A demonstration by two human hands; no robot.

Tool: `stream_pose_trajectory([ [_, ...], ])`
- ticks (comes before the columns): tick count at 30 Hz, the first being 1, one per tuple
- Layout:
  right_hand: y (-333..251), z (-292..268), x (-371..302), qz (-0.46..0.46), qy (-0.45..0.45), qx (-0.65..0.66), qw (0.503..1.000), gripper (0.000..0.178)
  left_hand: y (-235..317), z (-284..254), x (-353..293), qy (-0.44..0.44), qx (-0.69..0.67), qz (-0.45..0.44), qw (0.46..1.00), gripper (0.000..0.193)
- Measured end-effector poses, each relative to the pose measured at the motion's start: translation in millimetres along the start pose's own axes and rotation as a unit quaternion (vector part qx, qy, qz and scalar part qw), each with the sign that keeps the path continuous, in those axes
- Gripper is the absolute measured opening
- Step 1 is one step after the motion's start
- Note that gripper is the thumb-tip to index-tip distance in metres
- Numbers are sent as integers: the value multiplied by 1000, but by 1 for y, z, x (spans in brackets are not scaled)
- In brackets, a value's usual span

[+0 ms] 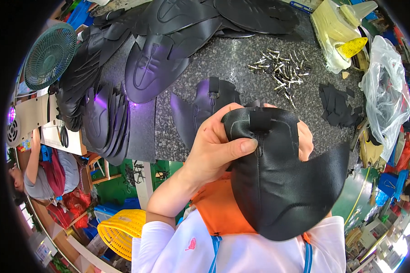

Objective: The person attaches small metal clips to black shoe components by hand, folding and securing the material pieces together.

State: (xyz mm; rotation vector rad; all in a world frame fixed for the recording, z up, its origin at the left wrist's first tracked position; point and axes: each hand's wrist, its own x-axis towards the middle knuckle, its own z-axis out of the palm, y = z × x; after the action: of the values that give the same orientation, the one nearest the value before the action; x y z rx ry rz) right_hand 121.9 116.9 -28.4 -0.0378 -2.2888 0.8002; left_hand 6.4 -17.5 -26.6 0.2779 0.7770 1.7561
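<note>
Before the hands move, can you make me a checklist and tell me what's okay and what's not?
1. Left-hand grip on the black piece: ok, thumb pressed on its front.
2. Right-hand grip firm: cannot tell, it is mostly hidden behind the piece.
3. Held piece's strap facing up into view: ok.
4. Small silvery parts gathered neatly: not ok, they are scattered loose on the speckled table.
5. Second black piece, with a buckle, fully in view: not ok, the left hand covers part of it.

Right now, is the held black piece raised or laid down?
Raised: left hand and right hand hold the black piece over the orange cloth.
</note>
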Motion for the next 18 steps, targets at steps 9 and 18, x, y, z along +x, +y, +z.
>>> stream_pose_trajectory([
  [9, -1, -61, 50, 168, -153, 101, 969, 16, 10, 5, 7, -9, 226, -53, 973, 28],
  [18, -8, -43, 42, 233, -129, 73, 961, 7, 10, 10, 2, -37, 256, -68, 964, 33],
])
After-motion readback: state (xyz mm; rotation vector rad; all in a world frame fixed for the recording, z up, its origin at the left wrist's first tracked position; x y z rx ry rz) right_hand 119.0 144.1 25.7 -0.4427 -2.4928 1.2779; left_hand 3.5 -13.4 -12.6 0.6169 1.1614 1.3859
